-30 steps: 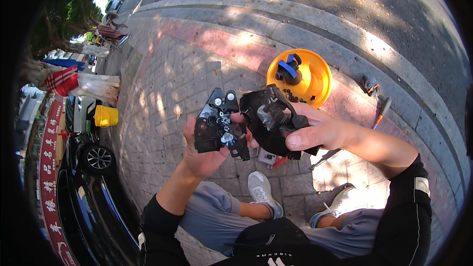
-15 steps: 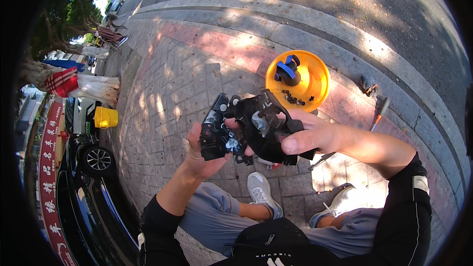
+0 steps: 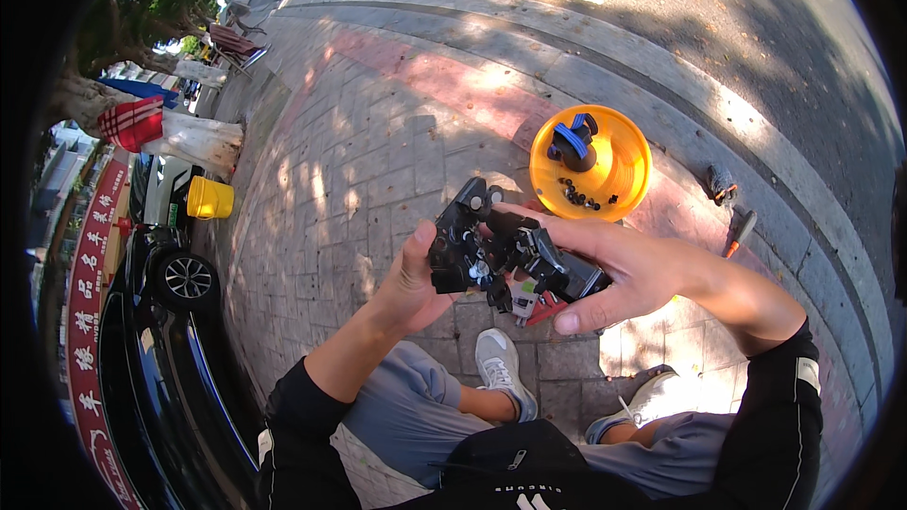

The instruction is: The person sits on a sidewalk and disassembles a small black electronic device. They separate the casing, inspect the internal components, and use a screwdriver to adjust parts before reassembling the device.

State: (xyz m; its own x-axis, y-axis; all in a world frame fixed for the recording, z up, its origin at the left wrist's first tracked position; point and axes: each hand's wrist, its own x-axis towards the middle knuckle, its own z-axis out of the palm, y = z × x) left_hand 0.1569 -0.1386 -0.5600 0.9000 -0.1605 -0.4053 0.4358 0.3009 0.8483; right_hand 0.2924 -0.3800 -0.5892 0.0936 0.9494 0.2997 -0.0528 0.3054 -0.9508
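A black plastic-and-metal mechanism [image 3: 458, 250], like a car door latch, sits in my left hand [image 3: 408, 291]. The left thumb presses its near left edge and the fingers go underneath. My right hand [image 3: 647, 269] grips a black housing [image 3: 562, 269] beside it, with the thumb extended along the near side and the fingers over the far side. The two black parts meet between my hands; whether they are joined, I cannot tell. On the paving below them lies a red and grey thing [image 3: 543, 307], partly hidden by the housing.
Beyond my right hand is a yellow basin [image 3: 635, 151] holding a blue-and-black object [image 3: 574, 144] and several small black parts [image 3: 581, 196]. A dark glove-like bundle [image 3: 721, 186] and an orange-and-black tool handle [image 3: 742, 231] lie right. A yellow bucket [image 3: 210, 198] stands left, by a black car [image 3: 161, 368].
The black housing in my right hand has turned from its broad face to a narrower side, and the right fingers now reach over it. The left hand keeps its hold. The view has shifted slightly.
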